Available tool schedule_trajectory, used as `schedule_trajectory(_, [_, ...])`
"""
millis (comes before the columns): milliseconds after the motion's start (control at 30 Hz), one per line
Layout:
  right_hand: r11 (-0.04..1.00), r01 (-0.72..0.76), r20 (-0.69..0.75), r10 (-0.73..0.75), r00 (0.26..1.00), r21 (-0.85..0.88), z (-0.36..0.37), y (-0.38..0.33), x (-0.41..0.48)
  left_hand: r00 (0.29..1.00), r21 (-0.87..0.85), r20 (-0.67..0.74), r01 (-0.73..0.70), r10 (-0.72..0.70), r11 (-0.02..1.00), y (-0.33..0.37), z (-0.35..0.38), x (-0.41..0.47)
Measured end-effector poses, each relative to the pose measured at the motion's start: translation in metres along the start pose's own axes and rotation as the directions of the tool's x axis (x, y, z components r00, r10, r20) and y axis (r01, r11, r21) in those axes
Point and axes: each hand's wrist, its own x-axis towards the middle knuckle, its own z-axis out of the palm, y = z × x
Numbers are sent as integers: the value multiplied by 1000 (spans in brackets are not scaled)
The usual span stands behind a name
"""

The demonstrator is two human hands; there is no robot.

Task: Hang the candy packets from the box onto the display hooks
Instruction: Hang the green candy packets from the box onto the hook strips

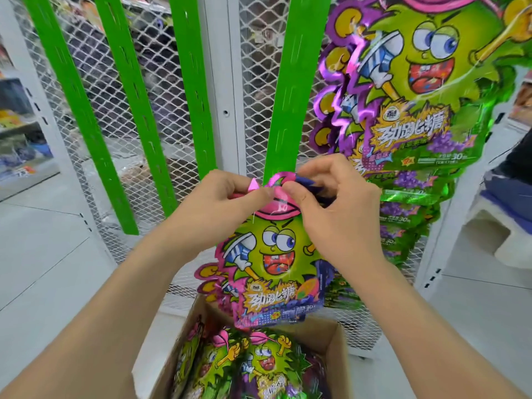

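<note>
Head view: our left hand (230, 203) and right hand (334, 214) pinch the top of one packet (273, 266). Next we must hook it.

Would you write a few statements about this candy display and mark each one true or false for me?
1. The left hand and right hand both pinch the top of one candy packet. True.
2. The cardboard box is empty. False: it holds spare packets.
3. Hanging packets fill the display's right side. True.
4. The candy packet in the hands has a blue border. False: its border is pink.
</note>
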Motion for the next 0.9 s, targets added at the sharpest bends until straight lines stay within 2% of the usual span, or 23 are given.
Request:
schedule_trajectory(133, [998,-14,23,15,1000,-58,2,3,-7,1000,29,-2,8,-8,1000,-4,4,1])
schedule_trajectory(233, [998,-42,12,43,999,-52,1,4,-6,1000,20,-5,6,-6,1000,-4,6,1])
schedule_trajectory(400, [992,-119,74,123,990,-48,-3,8,-8,999,-10,-13,30,-30,1000,-7,11,1])
schedule_trajectory(500, [992,-105,78,110,991,-74,-6,8,-11,999,-24,-11,30,-30,999,-10,12,3])
schedule_trajectory(600, [992,-27,132,44,990,-126,-10,11,-14,1000,-9,8,-7,7,1000,-14,16,4])
schedule_trajectory(733, [965,123,225,-69,972,-233,-15,18,-27,990,244,20,-142,141,959,-31,19,7])
schedule_trajectory(833, [905,263,138,-229,964,-335,-21,19,-37,962,383,-74,-216,263,898,-42,26,3])
schedule_trajectory(900, [910,292,151,-257,954,-296,-25,17,-48,910,549,-178,-223,374,805,-50,38,-7])
